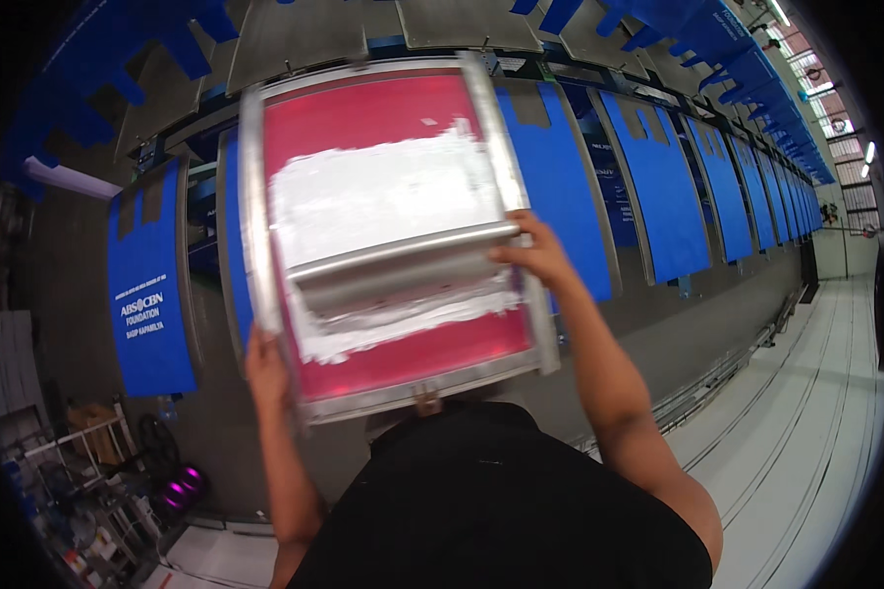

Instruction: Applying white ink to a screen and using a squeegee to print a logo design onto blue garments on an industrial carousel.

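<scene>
In front of me is a screen-printing frame (250,216) with metal rails and a red-pink mesh (363,113). Thick white ink (388,191) covers the mesh's middle. Across the ink lies a wide metal squeegee (393,270), slightly tilted, its right end higher. My left hand (267,368) is closed on the frame's left rail near the lower corner. At the squeegee's right end, my right hand (538,253) pinches it with thumb and fingers, over the right rail. Whether that hand also grips the rail is hidden.
Blue cut fabric panels (658,187) lie on a long row of boards running off to the right. Another printed blue panel (152,294) lies at left. More blue pieces (182,49) hang over the far side. A pale grooved floor (776,393) and metal equipment (88,510) flank me.
</scene>
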The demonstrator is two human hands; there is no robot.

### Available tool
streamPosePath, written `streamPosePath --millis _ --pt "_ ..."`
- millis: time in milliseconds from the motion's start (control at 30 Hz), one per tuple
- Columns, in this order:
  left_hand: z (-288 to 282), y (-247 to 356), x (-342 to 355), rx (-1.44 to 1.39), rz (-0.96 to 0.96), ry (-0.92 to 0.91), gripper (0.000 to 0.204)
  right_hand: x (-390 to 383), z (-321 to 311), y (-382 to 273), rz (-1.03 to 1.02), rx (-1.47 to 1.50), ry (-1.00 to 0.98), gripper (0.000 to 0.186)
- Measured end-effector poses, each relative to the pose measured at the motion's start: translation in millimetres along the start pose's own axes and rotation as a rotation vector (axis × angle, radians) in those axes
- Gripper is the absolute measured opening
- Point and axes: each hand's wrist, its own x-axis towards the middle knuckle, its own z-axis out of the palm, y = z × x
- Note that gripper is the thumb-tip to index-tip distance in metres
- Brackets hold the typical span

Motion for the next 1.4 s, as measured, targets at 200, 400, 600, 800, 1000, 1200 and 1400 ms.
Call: streamPosePath --millis 200,400,600,800,1000,1200,1400 --pt "217 27 -56 -0.057 0.093 -0.119 0.05 -11 -196 72 0.031 -0.04 0.077 0.041" --pt "291 62 -96 -0.055 -0.002 -0.086 0.046 14 -270 123 0.05 0.024 0.016 0.042" --pt "301 57 -85 0.132 0.055 -0.012 0.046 38 -271 140 0.088 0.068 -0.033 0.044" --pt "313 48 -82 -0.053 -0.088 -0.038 0.049 42 -271 165 0.011 -0.004 -0.084 0.054" --pt "312 50 -83 -0.091 -0.051 -0.043 0.053 39 -268 164 0.012 -0.051 -0.052 0.058" --pt "318 31 -80 -0.142 -0.044 -0.015 0.053 35 -268 170 -0.017 -0.03 -0.055 0.05" --pt "309 53 -87 0.347 0.193 0.051 0.052 29 -268 156 -0.02 -0.041 -0.123 0.037"
